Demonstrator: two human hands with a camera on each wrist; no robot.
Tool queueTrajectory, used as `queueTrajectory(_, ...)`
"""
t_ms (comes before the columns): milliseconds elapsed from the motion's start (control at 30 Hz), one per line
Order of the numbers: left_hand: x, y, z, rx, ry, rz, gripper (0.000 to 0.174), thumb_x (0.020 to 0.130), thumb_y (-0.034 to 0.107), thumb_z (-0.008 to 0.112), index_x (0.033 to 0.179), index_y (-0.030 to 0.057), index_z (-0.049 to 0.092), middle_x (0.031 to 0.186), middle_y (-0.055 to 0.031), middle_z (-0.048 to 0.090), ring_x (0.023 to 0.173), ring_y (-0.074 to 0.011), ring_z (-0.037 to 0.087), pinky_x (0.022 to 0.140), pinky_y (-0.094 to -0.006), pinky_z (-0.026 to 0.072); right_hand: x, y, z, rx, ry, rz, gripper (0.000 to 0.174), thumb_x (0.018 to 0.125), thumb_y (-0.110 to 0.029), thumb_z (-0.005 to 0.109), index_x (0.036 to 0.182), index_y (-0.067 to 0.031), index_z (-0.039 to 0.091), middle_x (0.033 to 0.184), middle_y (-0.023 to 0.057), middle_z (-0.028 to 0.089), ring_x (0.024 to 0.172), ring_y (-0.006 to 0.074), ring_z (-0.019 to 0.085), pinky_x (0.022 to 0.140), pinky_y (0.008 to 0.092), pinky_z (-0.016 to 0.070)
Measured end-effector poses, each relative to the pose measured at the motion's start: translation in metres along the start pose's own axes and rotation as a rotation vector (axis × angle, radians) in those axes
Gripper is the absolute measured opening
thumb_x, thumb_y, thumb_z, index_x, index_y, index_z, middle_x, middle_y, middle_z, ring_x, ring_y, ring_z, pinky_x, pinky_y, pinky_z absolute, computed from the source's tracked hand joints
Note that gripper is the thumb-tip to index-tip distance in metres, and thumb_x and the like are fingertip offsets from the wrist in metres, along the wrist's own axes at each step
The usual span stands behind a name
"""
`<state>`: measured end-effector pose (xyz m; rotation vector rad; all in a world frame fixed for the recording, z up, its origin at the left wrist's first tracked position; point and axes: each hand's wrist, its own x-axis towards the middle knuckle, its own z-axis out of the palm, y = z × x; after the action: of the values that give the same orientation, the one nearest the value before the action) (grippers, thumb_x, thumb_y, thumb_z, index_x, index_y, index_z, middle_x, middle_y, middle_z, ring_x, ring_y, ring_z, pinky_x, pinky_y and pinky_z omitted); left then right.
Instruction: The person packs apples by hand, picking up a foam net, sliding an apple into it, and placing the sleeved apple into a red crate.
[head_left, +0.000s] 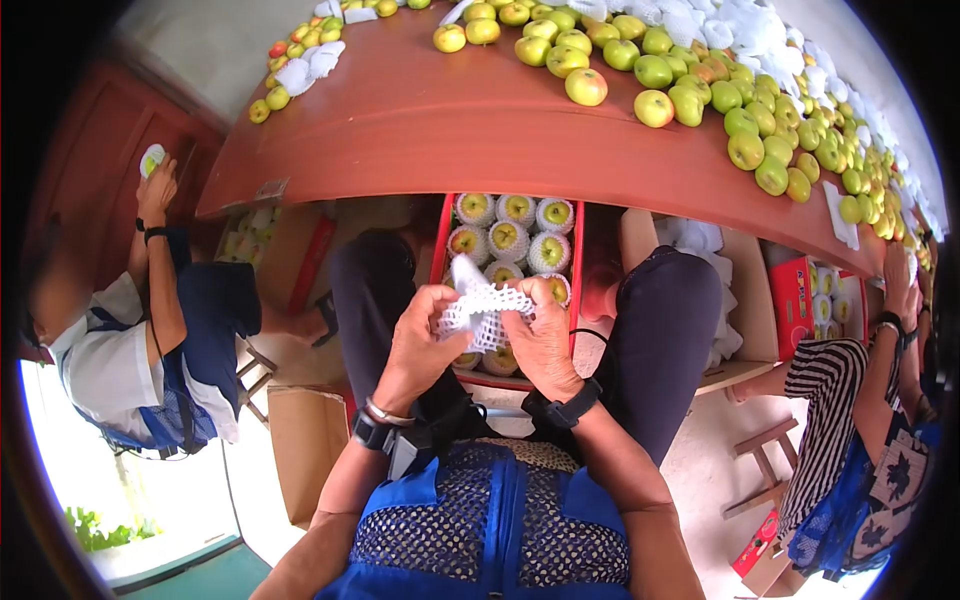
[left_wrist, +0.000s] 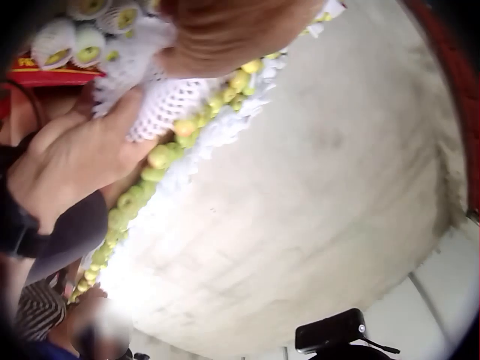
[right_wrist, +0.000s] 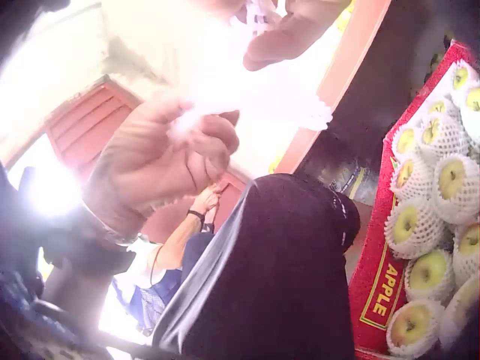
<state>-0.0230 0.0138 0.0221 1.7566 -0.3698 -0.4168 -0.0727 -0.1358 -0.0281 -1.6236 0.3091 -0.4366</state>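
Observation:
A white foam fruit net [head_left: 485, 308] is held over my lap between both hands, its mesh spread wide and no fruit showing in it. My left hand [head_left: 418, 338] pinches one side of it between thumb and fingers. On the other side, my right hand [head_left: 545, 345] grips the rim the same way. Below the hands, a red apple box [head_left: 438, 255] stands between my knees. Netted apples [head_left: 508, 237] sit in rows inside it. The right wrist view shows the box's printed side [right_wrist: 381, 294] and the netted apples close up.
Loose green-yellow apples [head_left: 655, 70] and a heap of white foam nets [head_left: 740, 30] cover the far part of the red-brown table [head_left: 400, 130]. A carton of foam nets [head_left: 725, 300] stands right of my knee. People sit at left [head_left: 110, 340] and right [head_left: 850, 420].

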Motion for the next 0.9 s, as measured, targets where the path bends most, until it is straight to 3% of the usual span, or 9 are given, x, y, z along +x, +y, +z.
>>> queueTrajectory(100, 0.001, -0.009, -0.001, 0.08, 0.28, 0.186, 0.028, 0.067, -0.01, 0.064, 0.087, 0.0058, 0.051, 0.093, 0.0006, 0.051, 0.085, -0.0053, 0.049, 0.072, -0.02, 0.0419, -0.001, -0.003, 0.002, 0.119, -0.01, -0.114, 0.027, 0.074, 0.009, 0.051, 0.098, -0.0023, 0.054, 0.093, 0.0115, 0.063, 0.086, 0.0172, 0.061, 0.073, 0.0266, 0.0469)
queueTrajectory(200, 0.003, 0.019, 0.007, 0.084, 0.106, 0.334, 0.028, 0.068, -0.008, 0.068, 0.087, 0.0056, 0.052, 0.1, -0.002, 0.05, 0.087, -0.0068, 0.049, 0.071, -0.0209, 0.0424, -0.003, 0.005, 0.002, 0.327, -0.051, -0.011, 0.033, 0.074, 0.014, 0.043, 0.099, -0.0028, 0.055, 0.096, 0.0051, 0.06, 0.09, 0.0117, 0.056, 0.077, 0.0233, 0.0446)
queueTrajectory(267, 0.0, 0.033, 0.0, -0.192, -0.308, 0.108, 0.024, 0.071, 0.002, 0.071, 0.087, 0.0049, 0.054, 0.103, -0.0066, 0.053, 0.078, -0.0097, 0.053, 0.065, -0.0234, 0.0461, 0.0, 0.007, -0.004, 0.438, -0.02, 0.055, 0.035, 0.074, 0.015, 0.04, 0.1, -0.0031, 0.055, 0.094, 0.0039, 0.059, 0.087, 0.0116, 0.056, 0.077, 0.0232, 0.0443)
queueTrajectory(400, 0.009, 0.015, -0.013, -0.728, -0.109, 0.257, 0.019, 0.083, 0.012, 0.063, 0.098, 0.0041, 0.054, 0.094, -0.0105, 0.059, 0.078, -0.0129, 0.055, 0.076, -0.0264, 0.0453, 0.005, 0.0, -0.014, 0.892, -0.061, 0.196, 0.032, 0.079, 0.013, 0.038, 0.1, -0.0039, 0.056, 0.091, 0.0019, 0.057, 0.083, 0.0089, 0.055, 0.075, 0.0227, 0.0457)
queueTrajectory(467, 0.011, 0.014, -0.008, -0.151, 0.358, 0.223, 0.038, 0.086, 0.032, 0.059, 0.111, 0.0052, 0.049, 0.111, -0.0122, 0.055, 0.097, -0.018, 0.052, 0.084, -0.0282, 0.0416, 0.003, 0.001, -0.016, 0.962, -0.121, 0.264, 0.026, 0.082, 0.009, 0.043, 0.099, -0.004, 0.057, 0.089, 0.0016, 0.058, 0.08, 0.0087, 0.057, 0.072, 0.0229, 0.048)
queueTrajectory(633, 0.01, 0.019, -0.003, -0.152, -0.037, 0.117, 0.044, 0.092, 0.022, 0.048, 0.131, 0.0056, 0.036, 0.113, -0.009, 0.052, 0.1, -0.0146, 0.049, 0.088, -0.027, 0.0391, -0.004, -0.008, -0.006, 0.985, -0.245, 0.371, 0.018, 0.085, 0.002, 0.049, 0.099, -0.0056, 0.058, 0.085, 0.0002, 0.06, 0.074, 0.0067, 0.057, 0.066, 0.0224, 0.0491)
queueTrajectory(733, 0.011, 0.001, -0.002, -0.02, 0.025, 0.069, 0.016, 0.089, 0.011, 0.056, 0.103, 0.0038, 0.056, 0.082, 0.0001, 0.056, 0.076, -0.0059, 0.05, 0.068, -0.0209, 0.0422, -0.012, 0.012, 0.001, 0.919, -0.349, 0.377, 0.018, 0.085, 0.002, 0.049, 0.1, -0.005, 0.059, 0.083, 0.0005, 0.06, 0.076, 0.0078, 0.059, 0.068, 0.0224, 0.0501)
queueTrajectory(767, 0.008, -0.003, -0.004, 0.002, 0.092, 0.066, 0.011, 0.088, 0.009, 0.057, 0.097, 0.0034, 0.055, 0.08, 0.0012, 0.055, 0.074, -0.0048, 0.05, 0.065, -0.0204, 0.0417, -0.015, 0.026, -0.001, 0.953, -0.447, 0.341, 0.03, 0.085, -0.014, 0.056, 0.113, -0.0049, 0.052, 0.106, 0.0059, 0.057, 0.097, 0.0135, 0.057, 0.083, 0.0319, 0.0491)
queueTrajectory(900, 0.002, 0.007, -0.037, 0.297, 0.12, 0.136, 0.006, 0.077, -0.001, 0.058, 0.08, 0.0029, 0.053, 0.075, -0.0013, 0.053, 0.07, -0.007, 0.051, 0.063, -0.0223, 0.0423, -0.003, -0.014, -0.008, 0.944, -0.55, 0.566, 0.045, 0.091, -0.034, 0.047, 0.126, -0.0047, 0.041, 0.111, 0.0083, 0.053, 0.103, 0.0159, 0.054, 0.091, 0.0337, 0.0451)
